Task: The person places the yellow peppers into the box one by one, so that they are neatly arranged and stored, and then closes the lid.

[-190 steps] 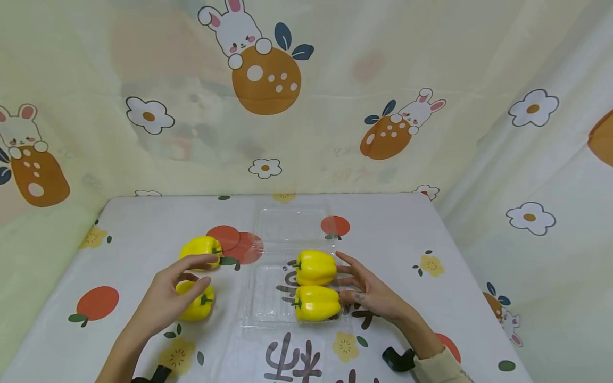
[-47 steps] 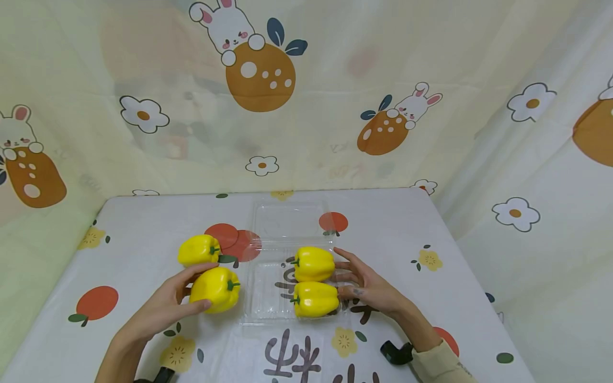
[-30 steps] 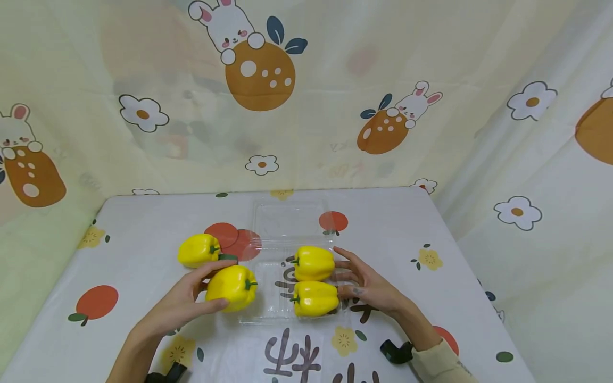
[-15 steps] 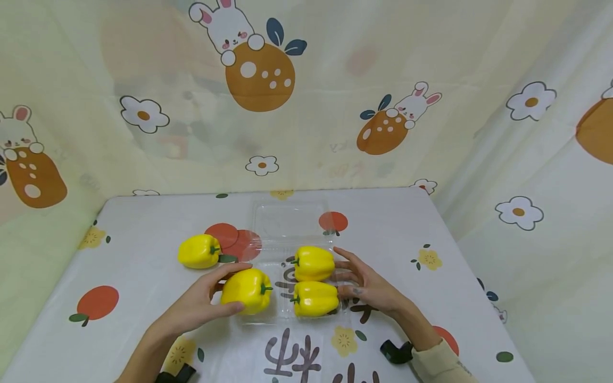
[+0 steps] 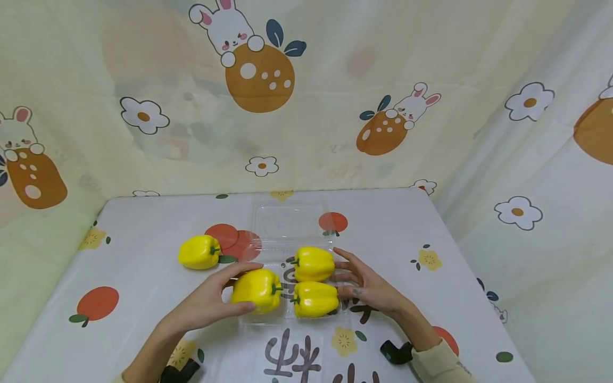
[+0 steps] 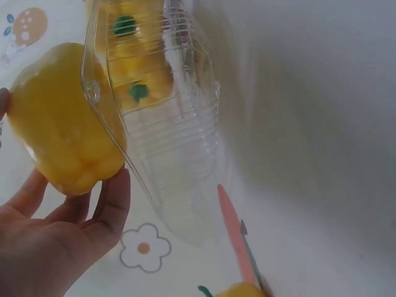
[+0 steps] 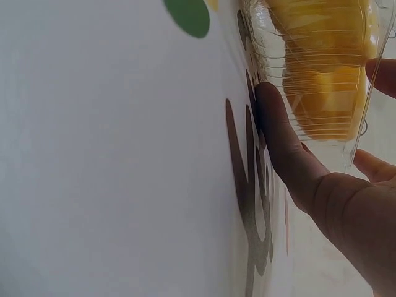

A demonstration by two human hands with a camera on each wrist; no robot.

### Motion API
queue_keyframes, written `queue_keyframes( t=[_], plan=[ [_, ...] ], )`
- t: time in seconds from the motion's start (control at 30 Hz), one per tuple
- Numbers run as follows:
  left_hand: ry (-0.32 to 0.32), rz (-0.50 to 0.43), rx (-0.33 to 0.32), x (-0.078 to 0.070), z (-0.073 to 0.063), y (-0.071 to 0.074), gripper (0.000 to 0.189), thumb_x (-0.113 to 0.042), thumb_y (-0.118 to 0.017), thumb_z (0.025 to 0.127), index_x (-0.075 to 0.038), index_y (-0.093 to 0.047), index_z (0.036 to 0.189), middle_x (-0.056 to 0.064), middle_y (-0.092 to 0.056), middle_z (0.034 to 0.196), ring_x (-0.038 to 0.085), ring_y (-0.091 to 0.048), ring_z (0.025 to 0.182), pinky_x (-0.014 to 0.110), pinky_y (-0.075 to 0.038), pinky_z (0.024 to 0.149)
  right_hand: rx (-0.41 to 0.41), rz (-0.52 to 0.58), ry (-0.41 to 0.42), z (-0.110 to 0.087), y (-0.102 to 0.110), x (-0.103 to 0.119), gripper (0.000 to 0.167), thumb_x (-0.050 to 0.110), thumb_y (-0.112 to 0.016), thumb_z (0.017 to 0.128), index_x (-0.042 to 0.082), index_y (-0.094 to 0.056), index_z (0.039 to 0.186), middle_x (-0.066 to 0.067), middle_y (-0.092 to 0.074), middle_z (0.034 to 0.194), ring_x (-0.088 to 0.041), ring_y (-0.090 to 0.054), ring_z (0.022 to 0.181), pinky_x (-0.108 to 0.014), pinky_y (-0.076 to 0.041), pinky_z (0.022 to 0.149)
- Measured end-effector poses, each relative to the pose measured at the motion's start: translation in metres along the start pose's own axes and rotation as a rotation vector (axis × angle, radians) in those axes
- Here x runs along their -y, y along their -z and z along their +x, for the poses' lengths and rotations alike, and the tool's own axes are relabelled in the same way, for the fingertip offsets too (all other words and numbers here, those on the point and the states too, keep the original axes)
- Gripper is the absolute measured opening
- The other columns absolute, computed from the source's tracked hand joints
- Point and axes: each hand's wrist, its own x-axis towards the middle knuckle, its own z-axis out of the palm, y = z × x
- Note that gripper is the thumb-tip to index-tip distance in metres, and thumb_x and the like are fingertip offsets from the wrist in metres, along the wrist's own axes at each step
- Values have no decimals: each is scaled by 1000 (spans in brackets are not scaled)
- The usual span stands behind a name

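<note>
My left hand (image 5: 208,303) grips a yellow bell pepper (image 5: 258,291) with a green stem, thumb on the near side and fingers on the far side. The pepper overlaps the left part of a clear plastic clamshell box (image 5: 292,320) in the head view; the left wrist view has it beside the box's rim (image 6: 137,176). Two more yellow bell peppers, a far one (image 5: 314,264) and a near one (image 5: 316,299), lie in the box's right half, stems facing left. My right hand (image 5: 373,291) rests its loosely extended fingers against the box's right side.
Another yellow bell pepper (image 5: 198,252) lies on the table left of the box. The box's clear lid (image 5: 289,221) lies folded back toward the rear. A white printed cloth (image 5: 397,229) covers the table, with a patterned curtain (image 5: 316,133) behind.
My left hand has taken hold of the nearer left bell pepper and carried it right, from the cloth to over the box's left part. My right hand stays at the box's side.
</note>
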Motion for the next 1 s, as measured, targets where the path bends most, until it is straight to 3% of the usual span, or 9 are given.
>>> queue_keyframes(
  t=[0.37, 0.6, 1.0],
  plan=[
    [-62, 50, 51, -2, 9, -7, 67, -36, -83, 91, -23, -55, 151, -1, -59, 153, 25, -56, 134, 58, -47, 117, -1, -3, 0, 1, 0, 1, 91, 25, -71, 97, 32, -17, 170, -21, -36, 169, -47, -49, 147, -60, -53, 113],
    [-100, 108, 48, -1, 12, -12, 67, -37, -84, 90, -23, -57, 149, -5, -62, 150, 21, -58, 129, 47, -51, 113, 0, -6, -3, 1, -1, 1, 91, 24, -71, 98, 32, -17, 170, -20, -36, 169, -46, -49, 147, -59, -53, 112],
    [-76, 167, 42, -4, 14, -18, 69, -38, -85, 89, -18, -59, 150, 1, -62, 151, 31, -56, 141, 62, -47, 118, 9, -3, 11, -1, 0, 1, 91, 25, -71, 98, 31, -16, 170, -22, -35, 169, -47, -49, 146, -60, -53, 113]
  ],
)
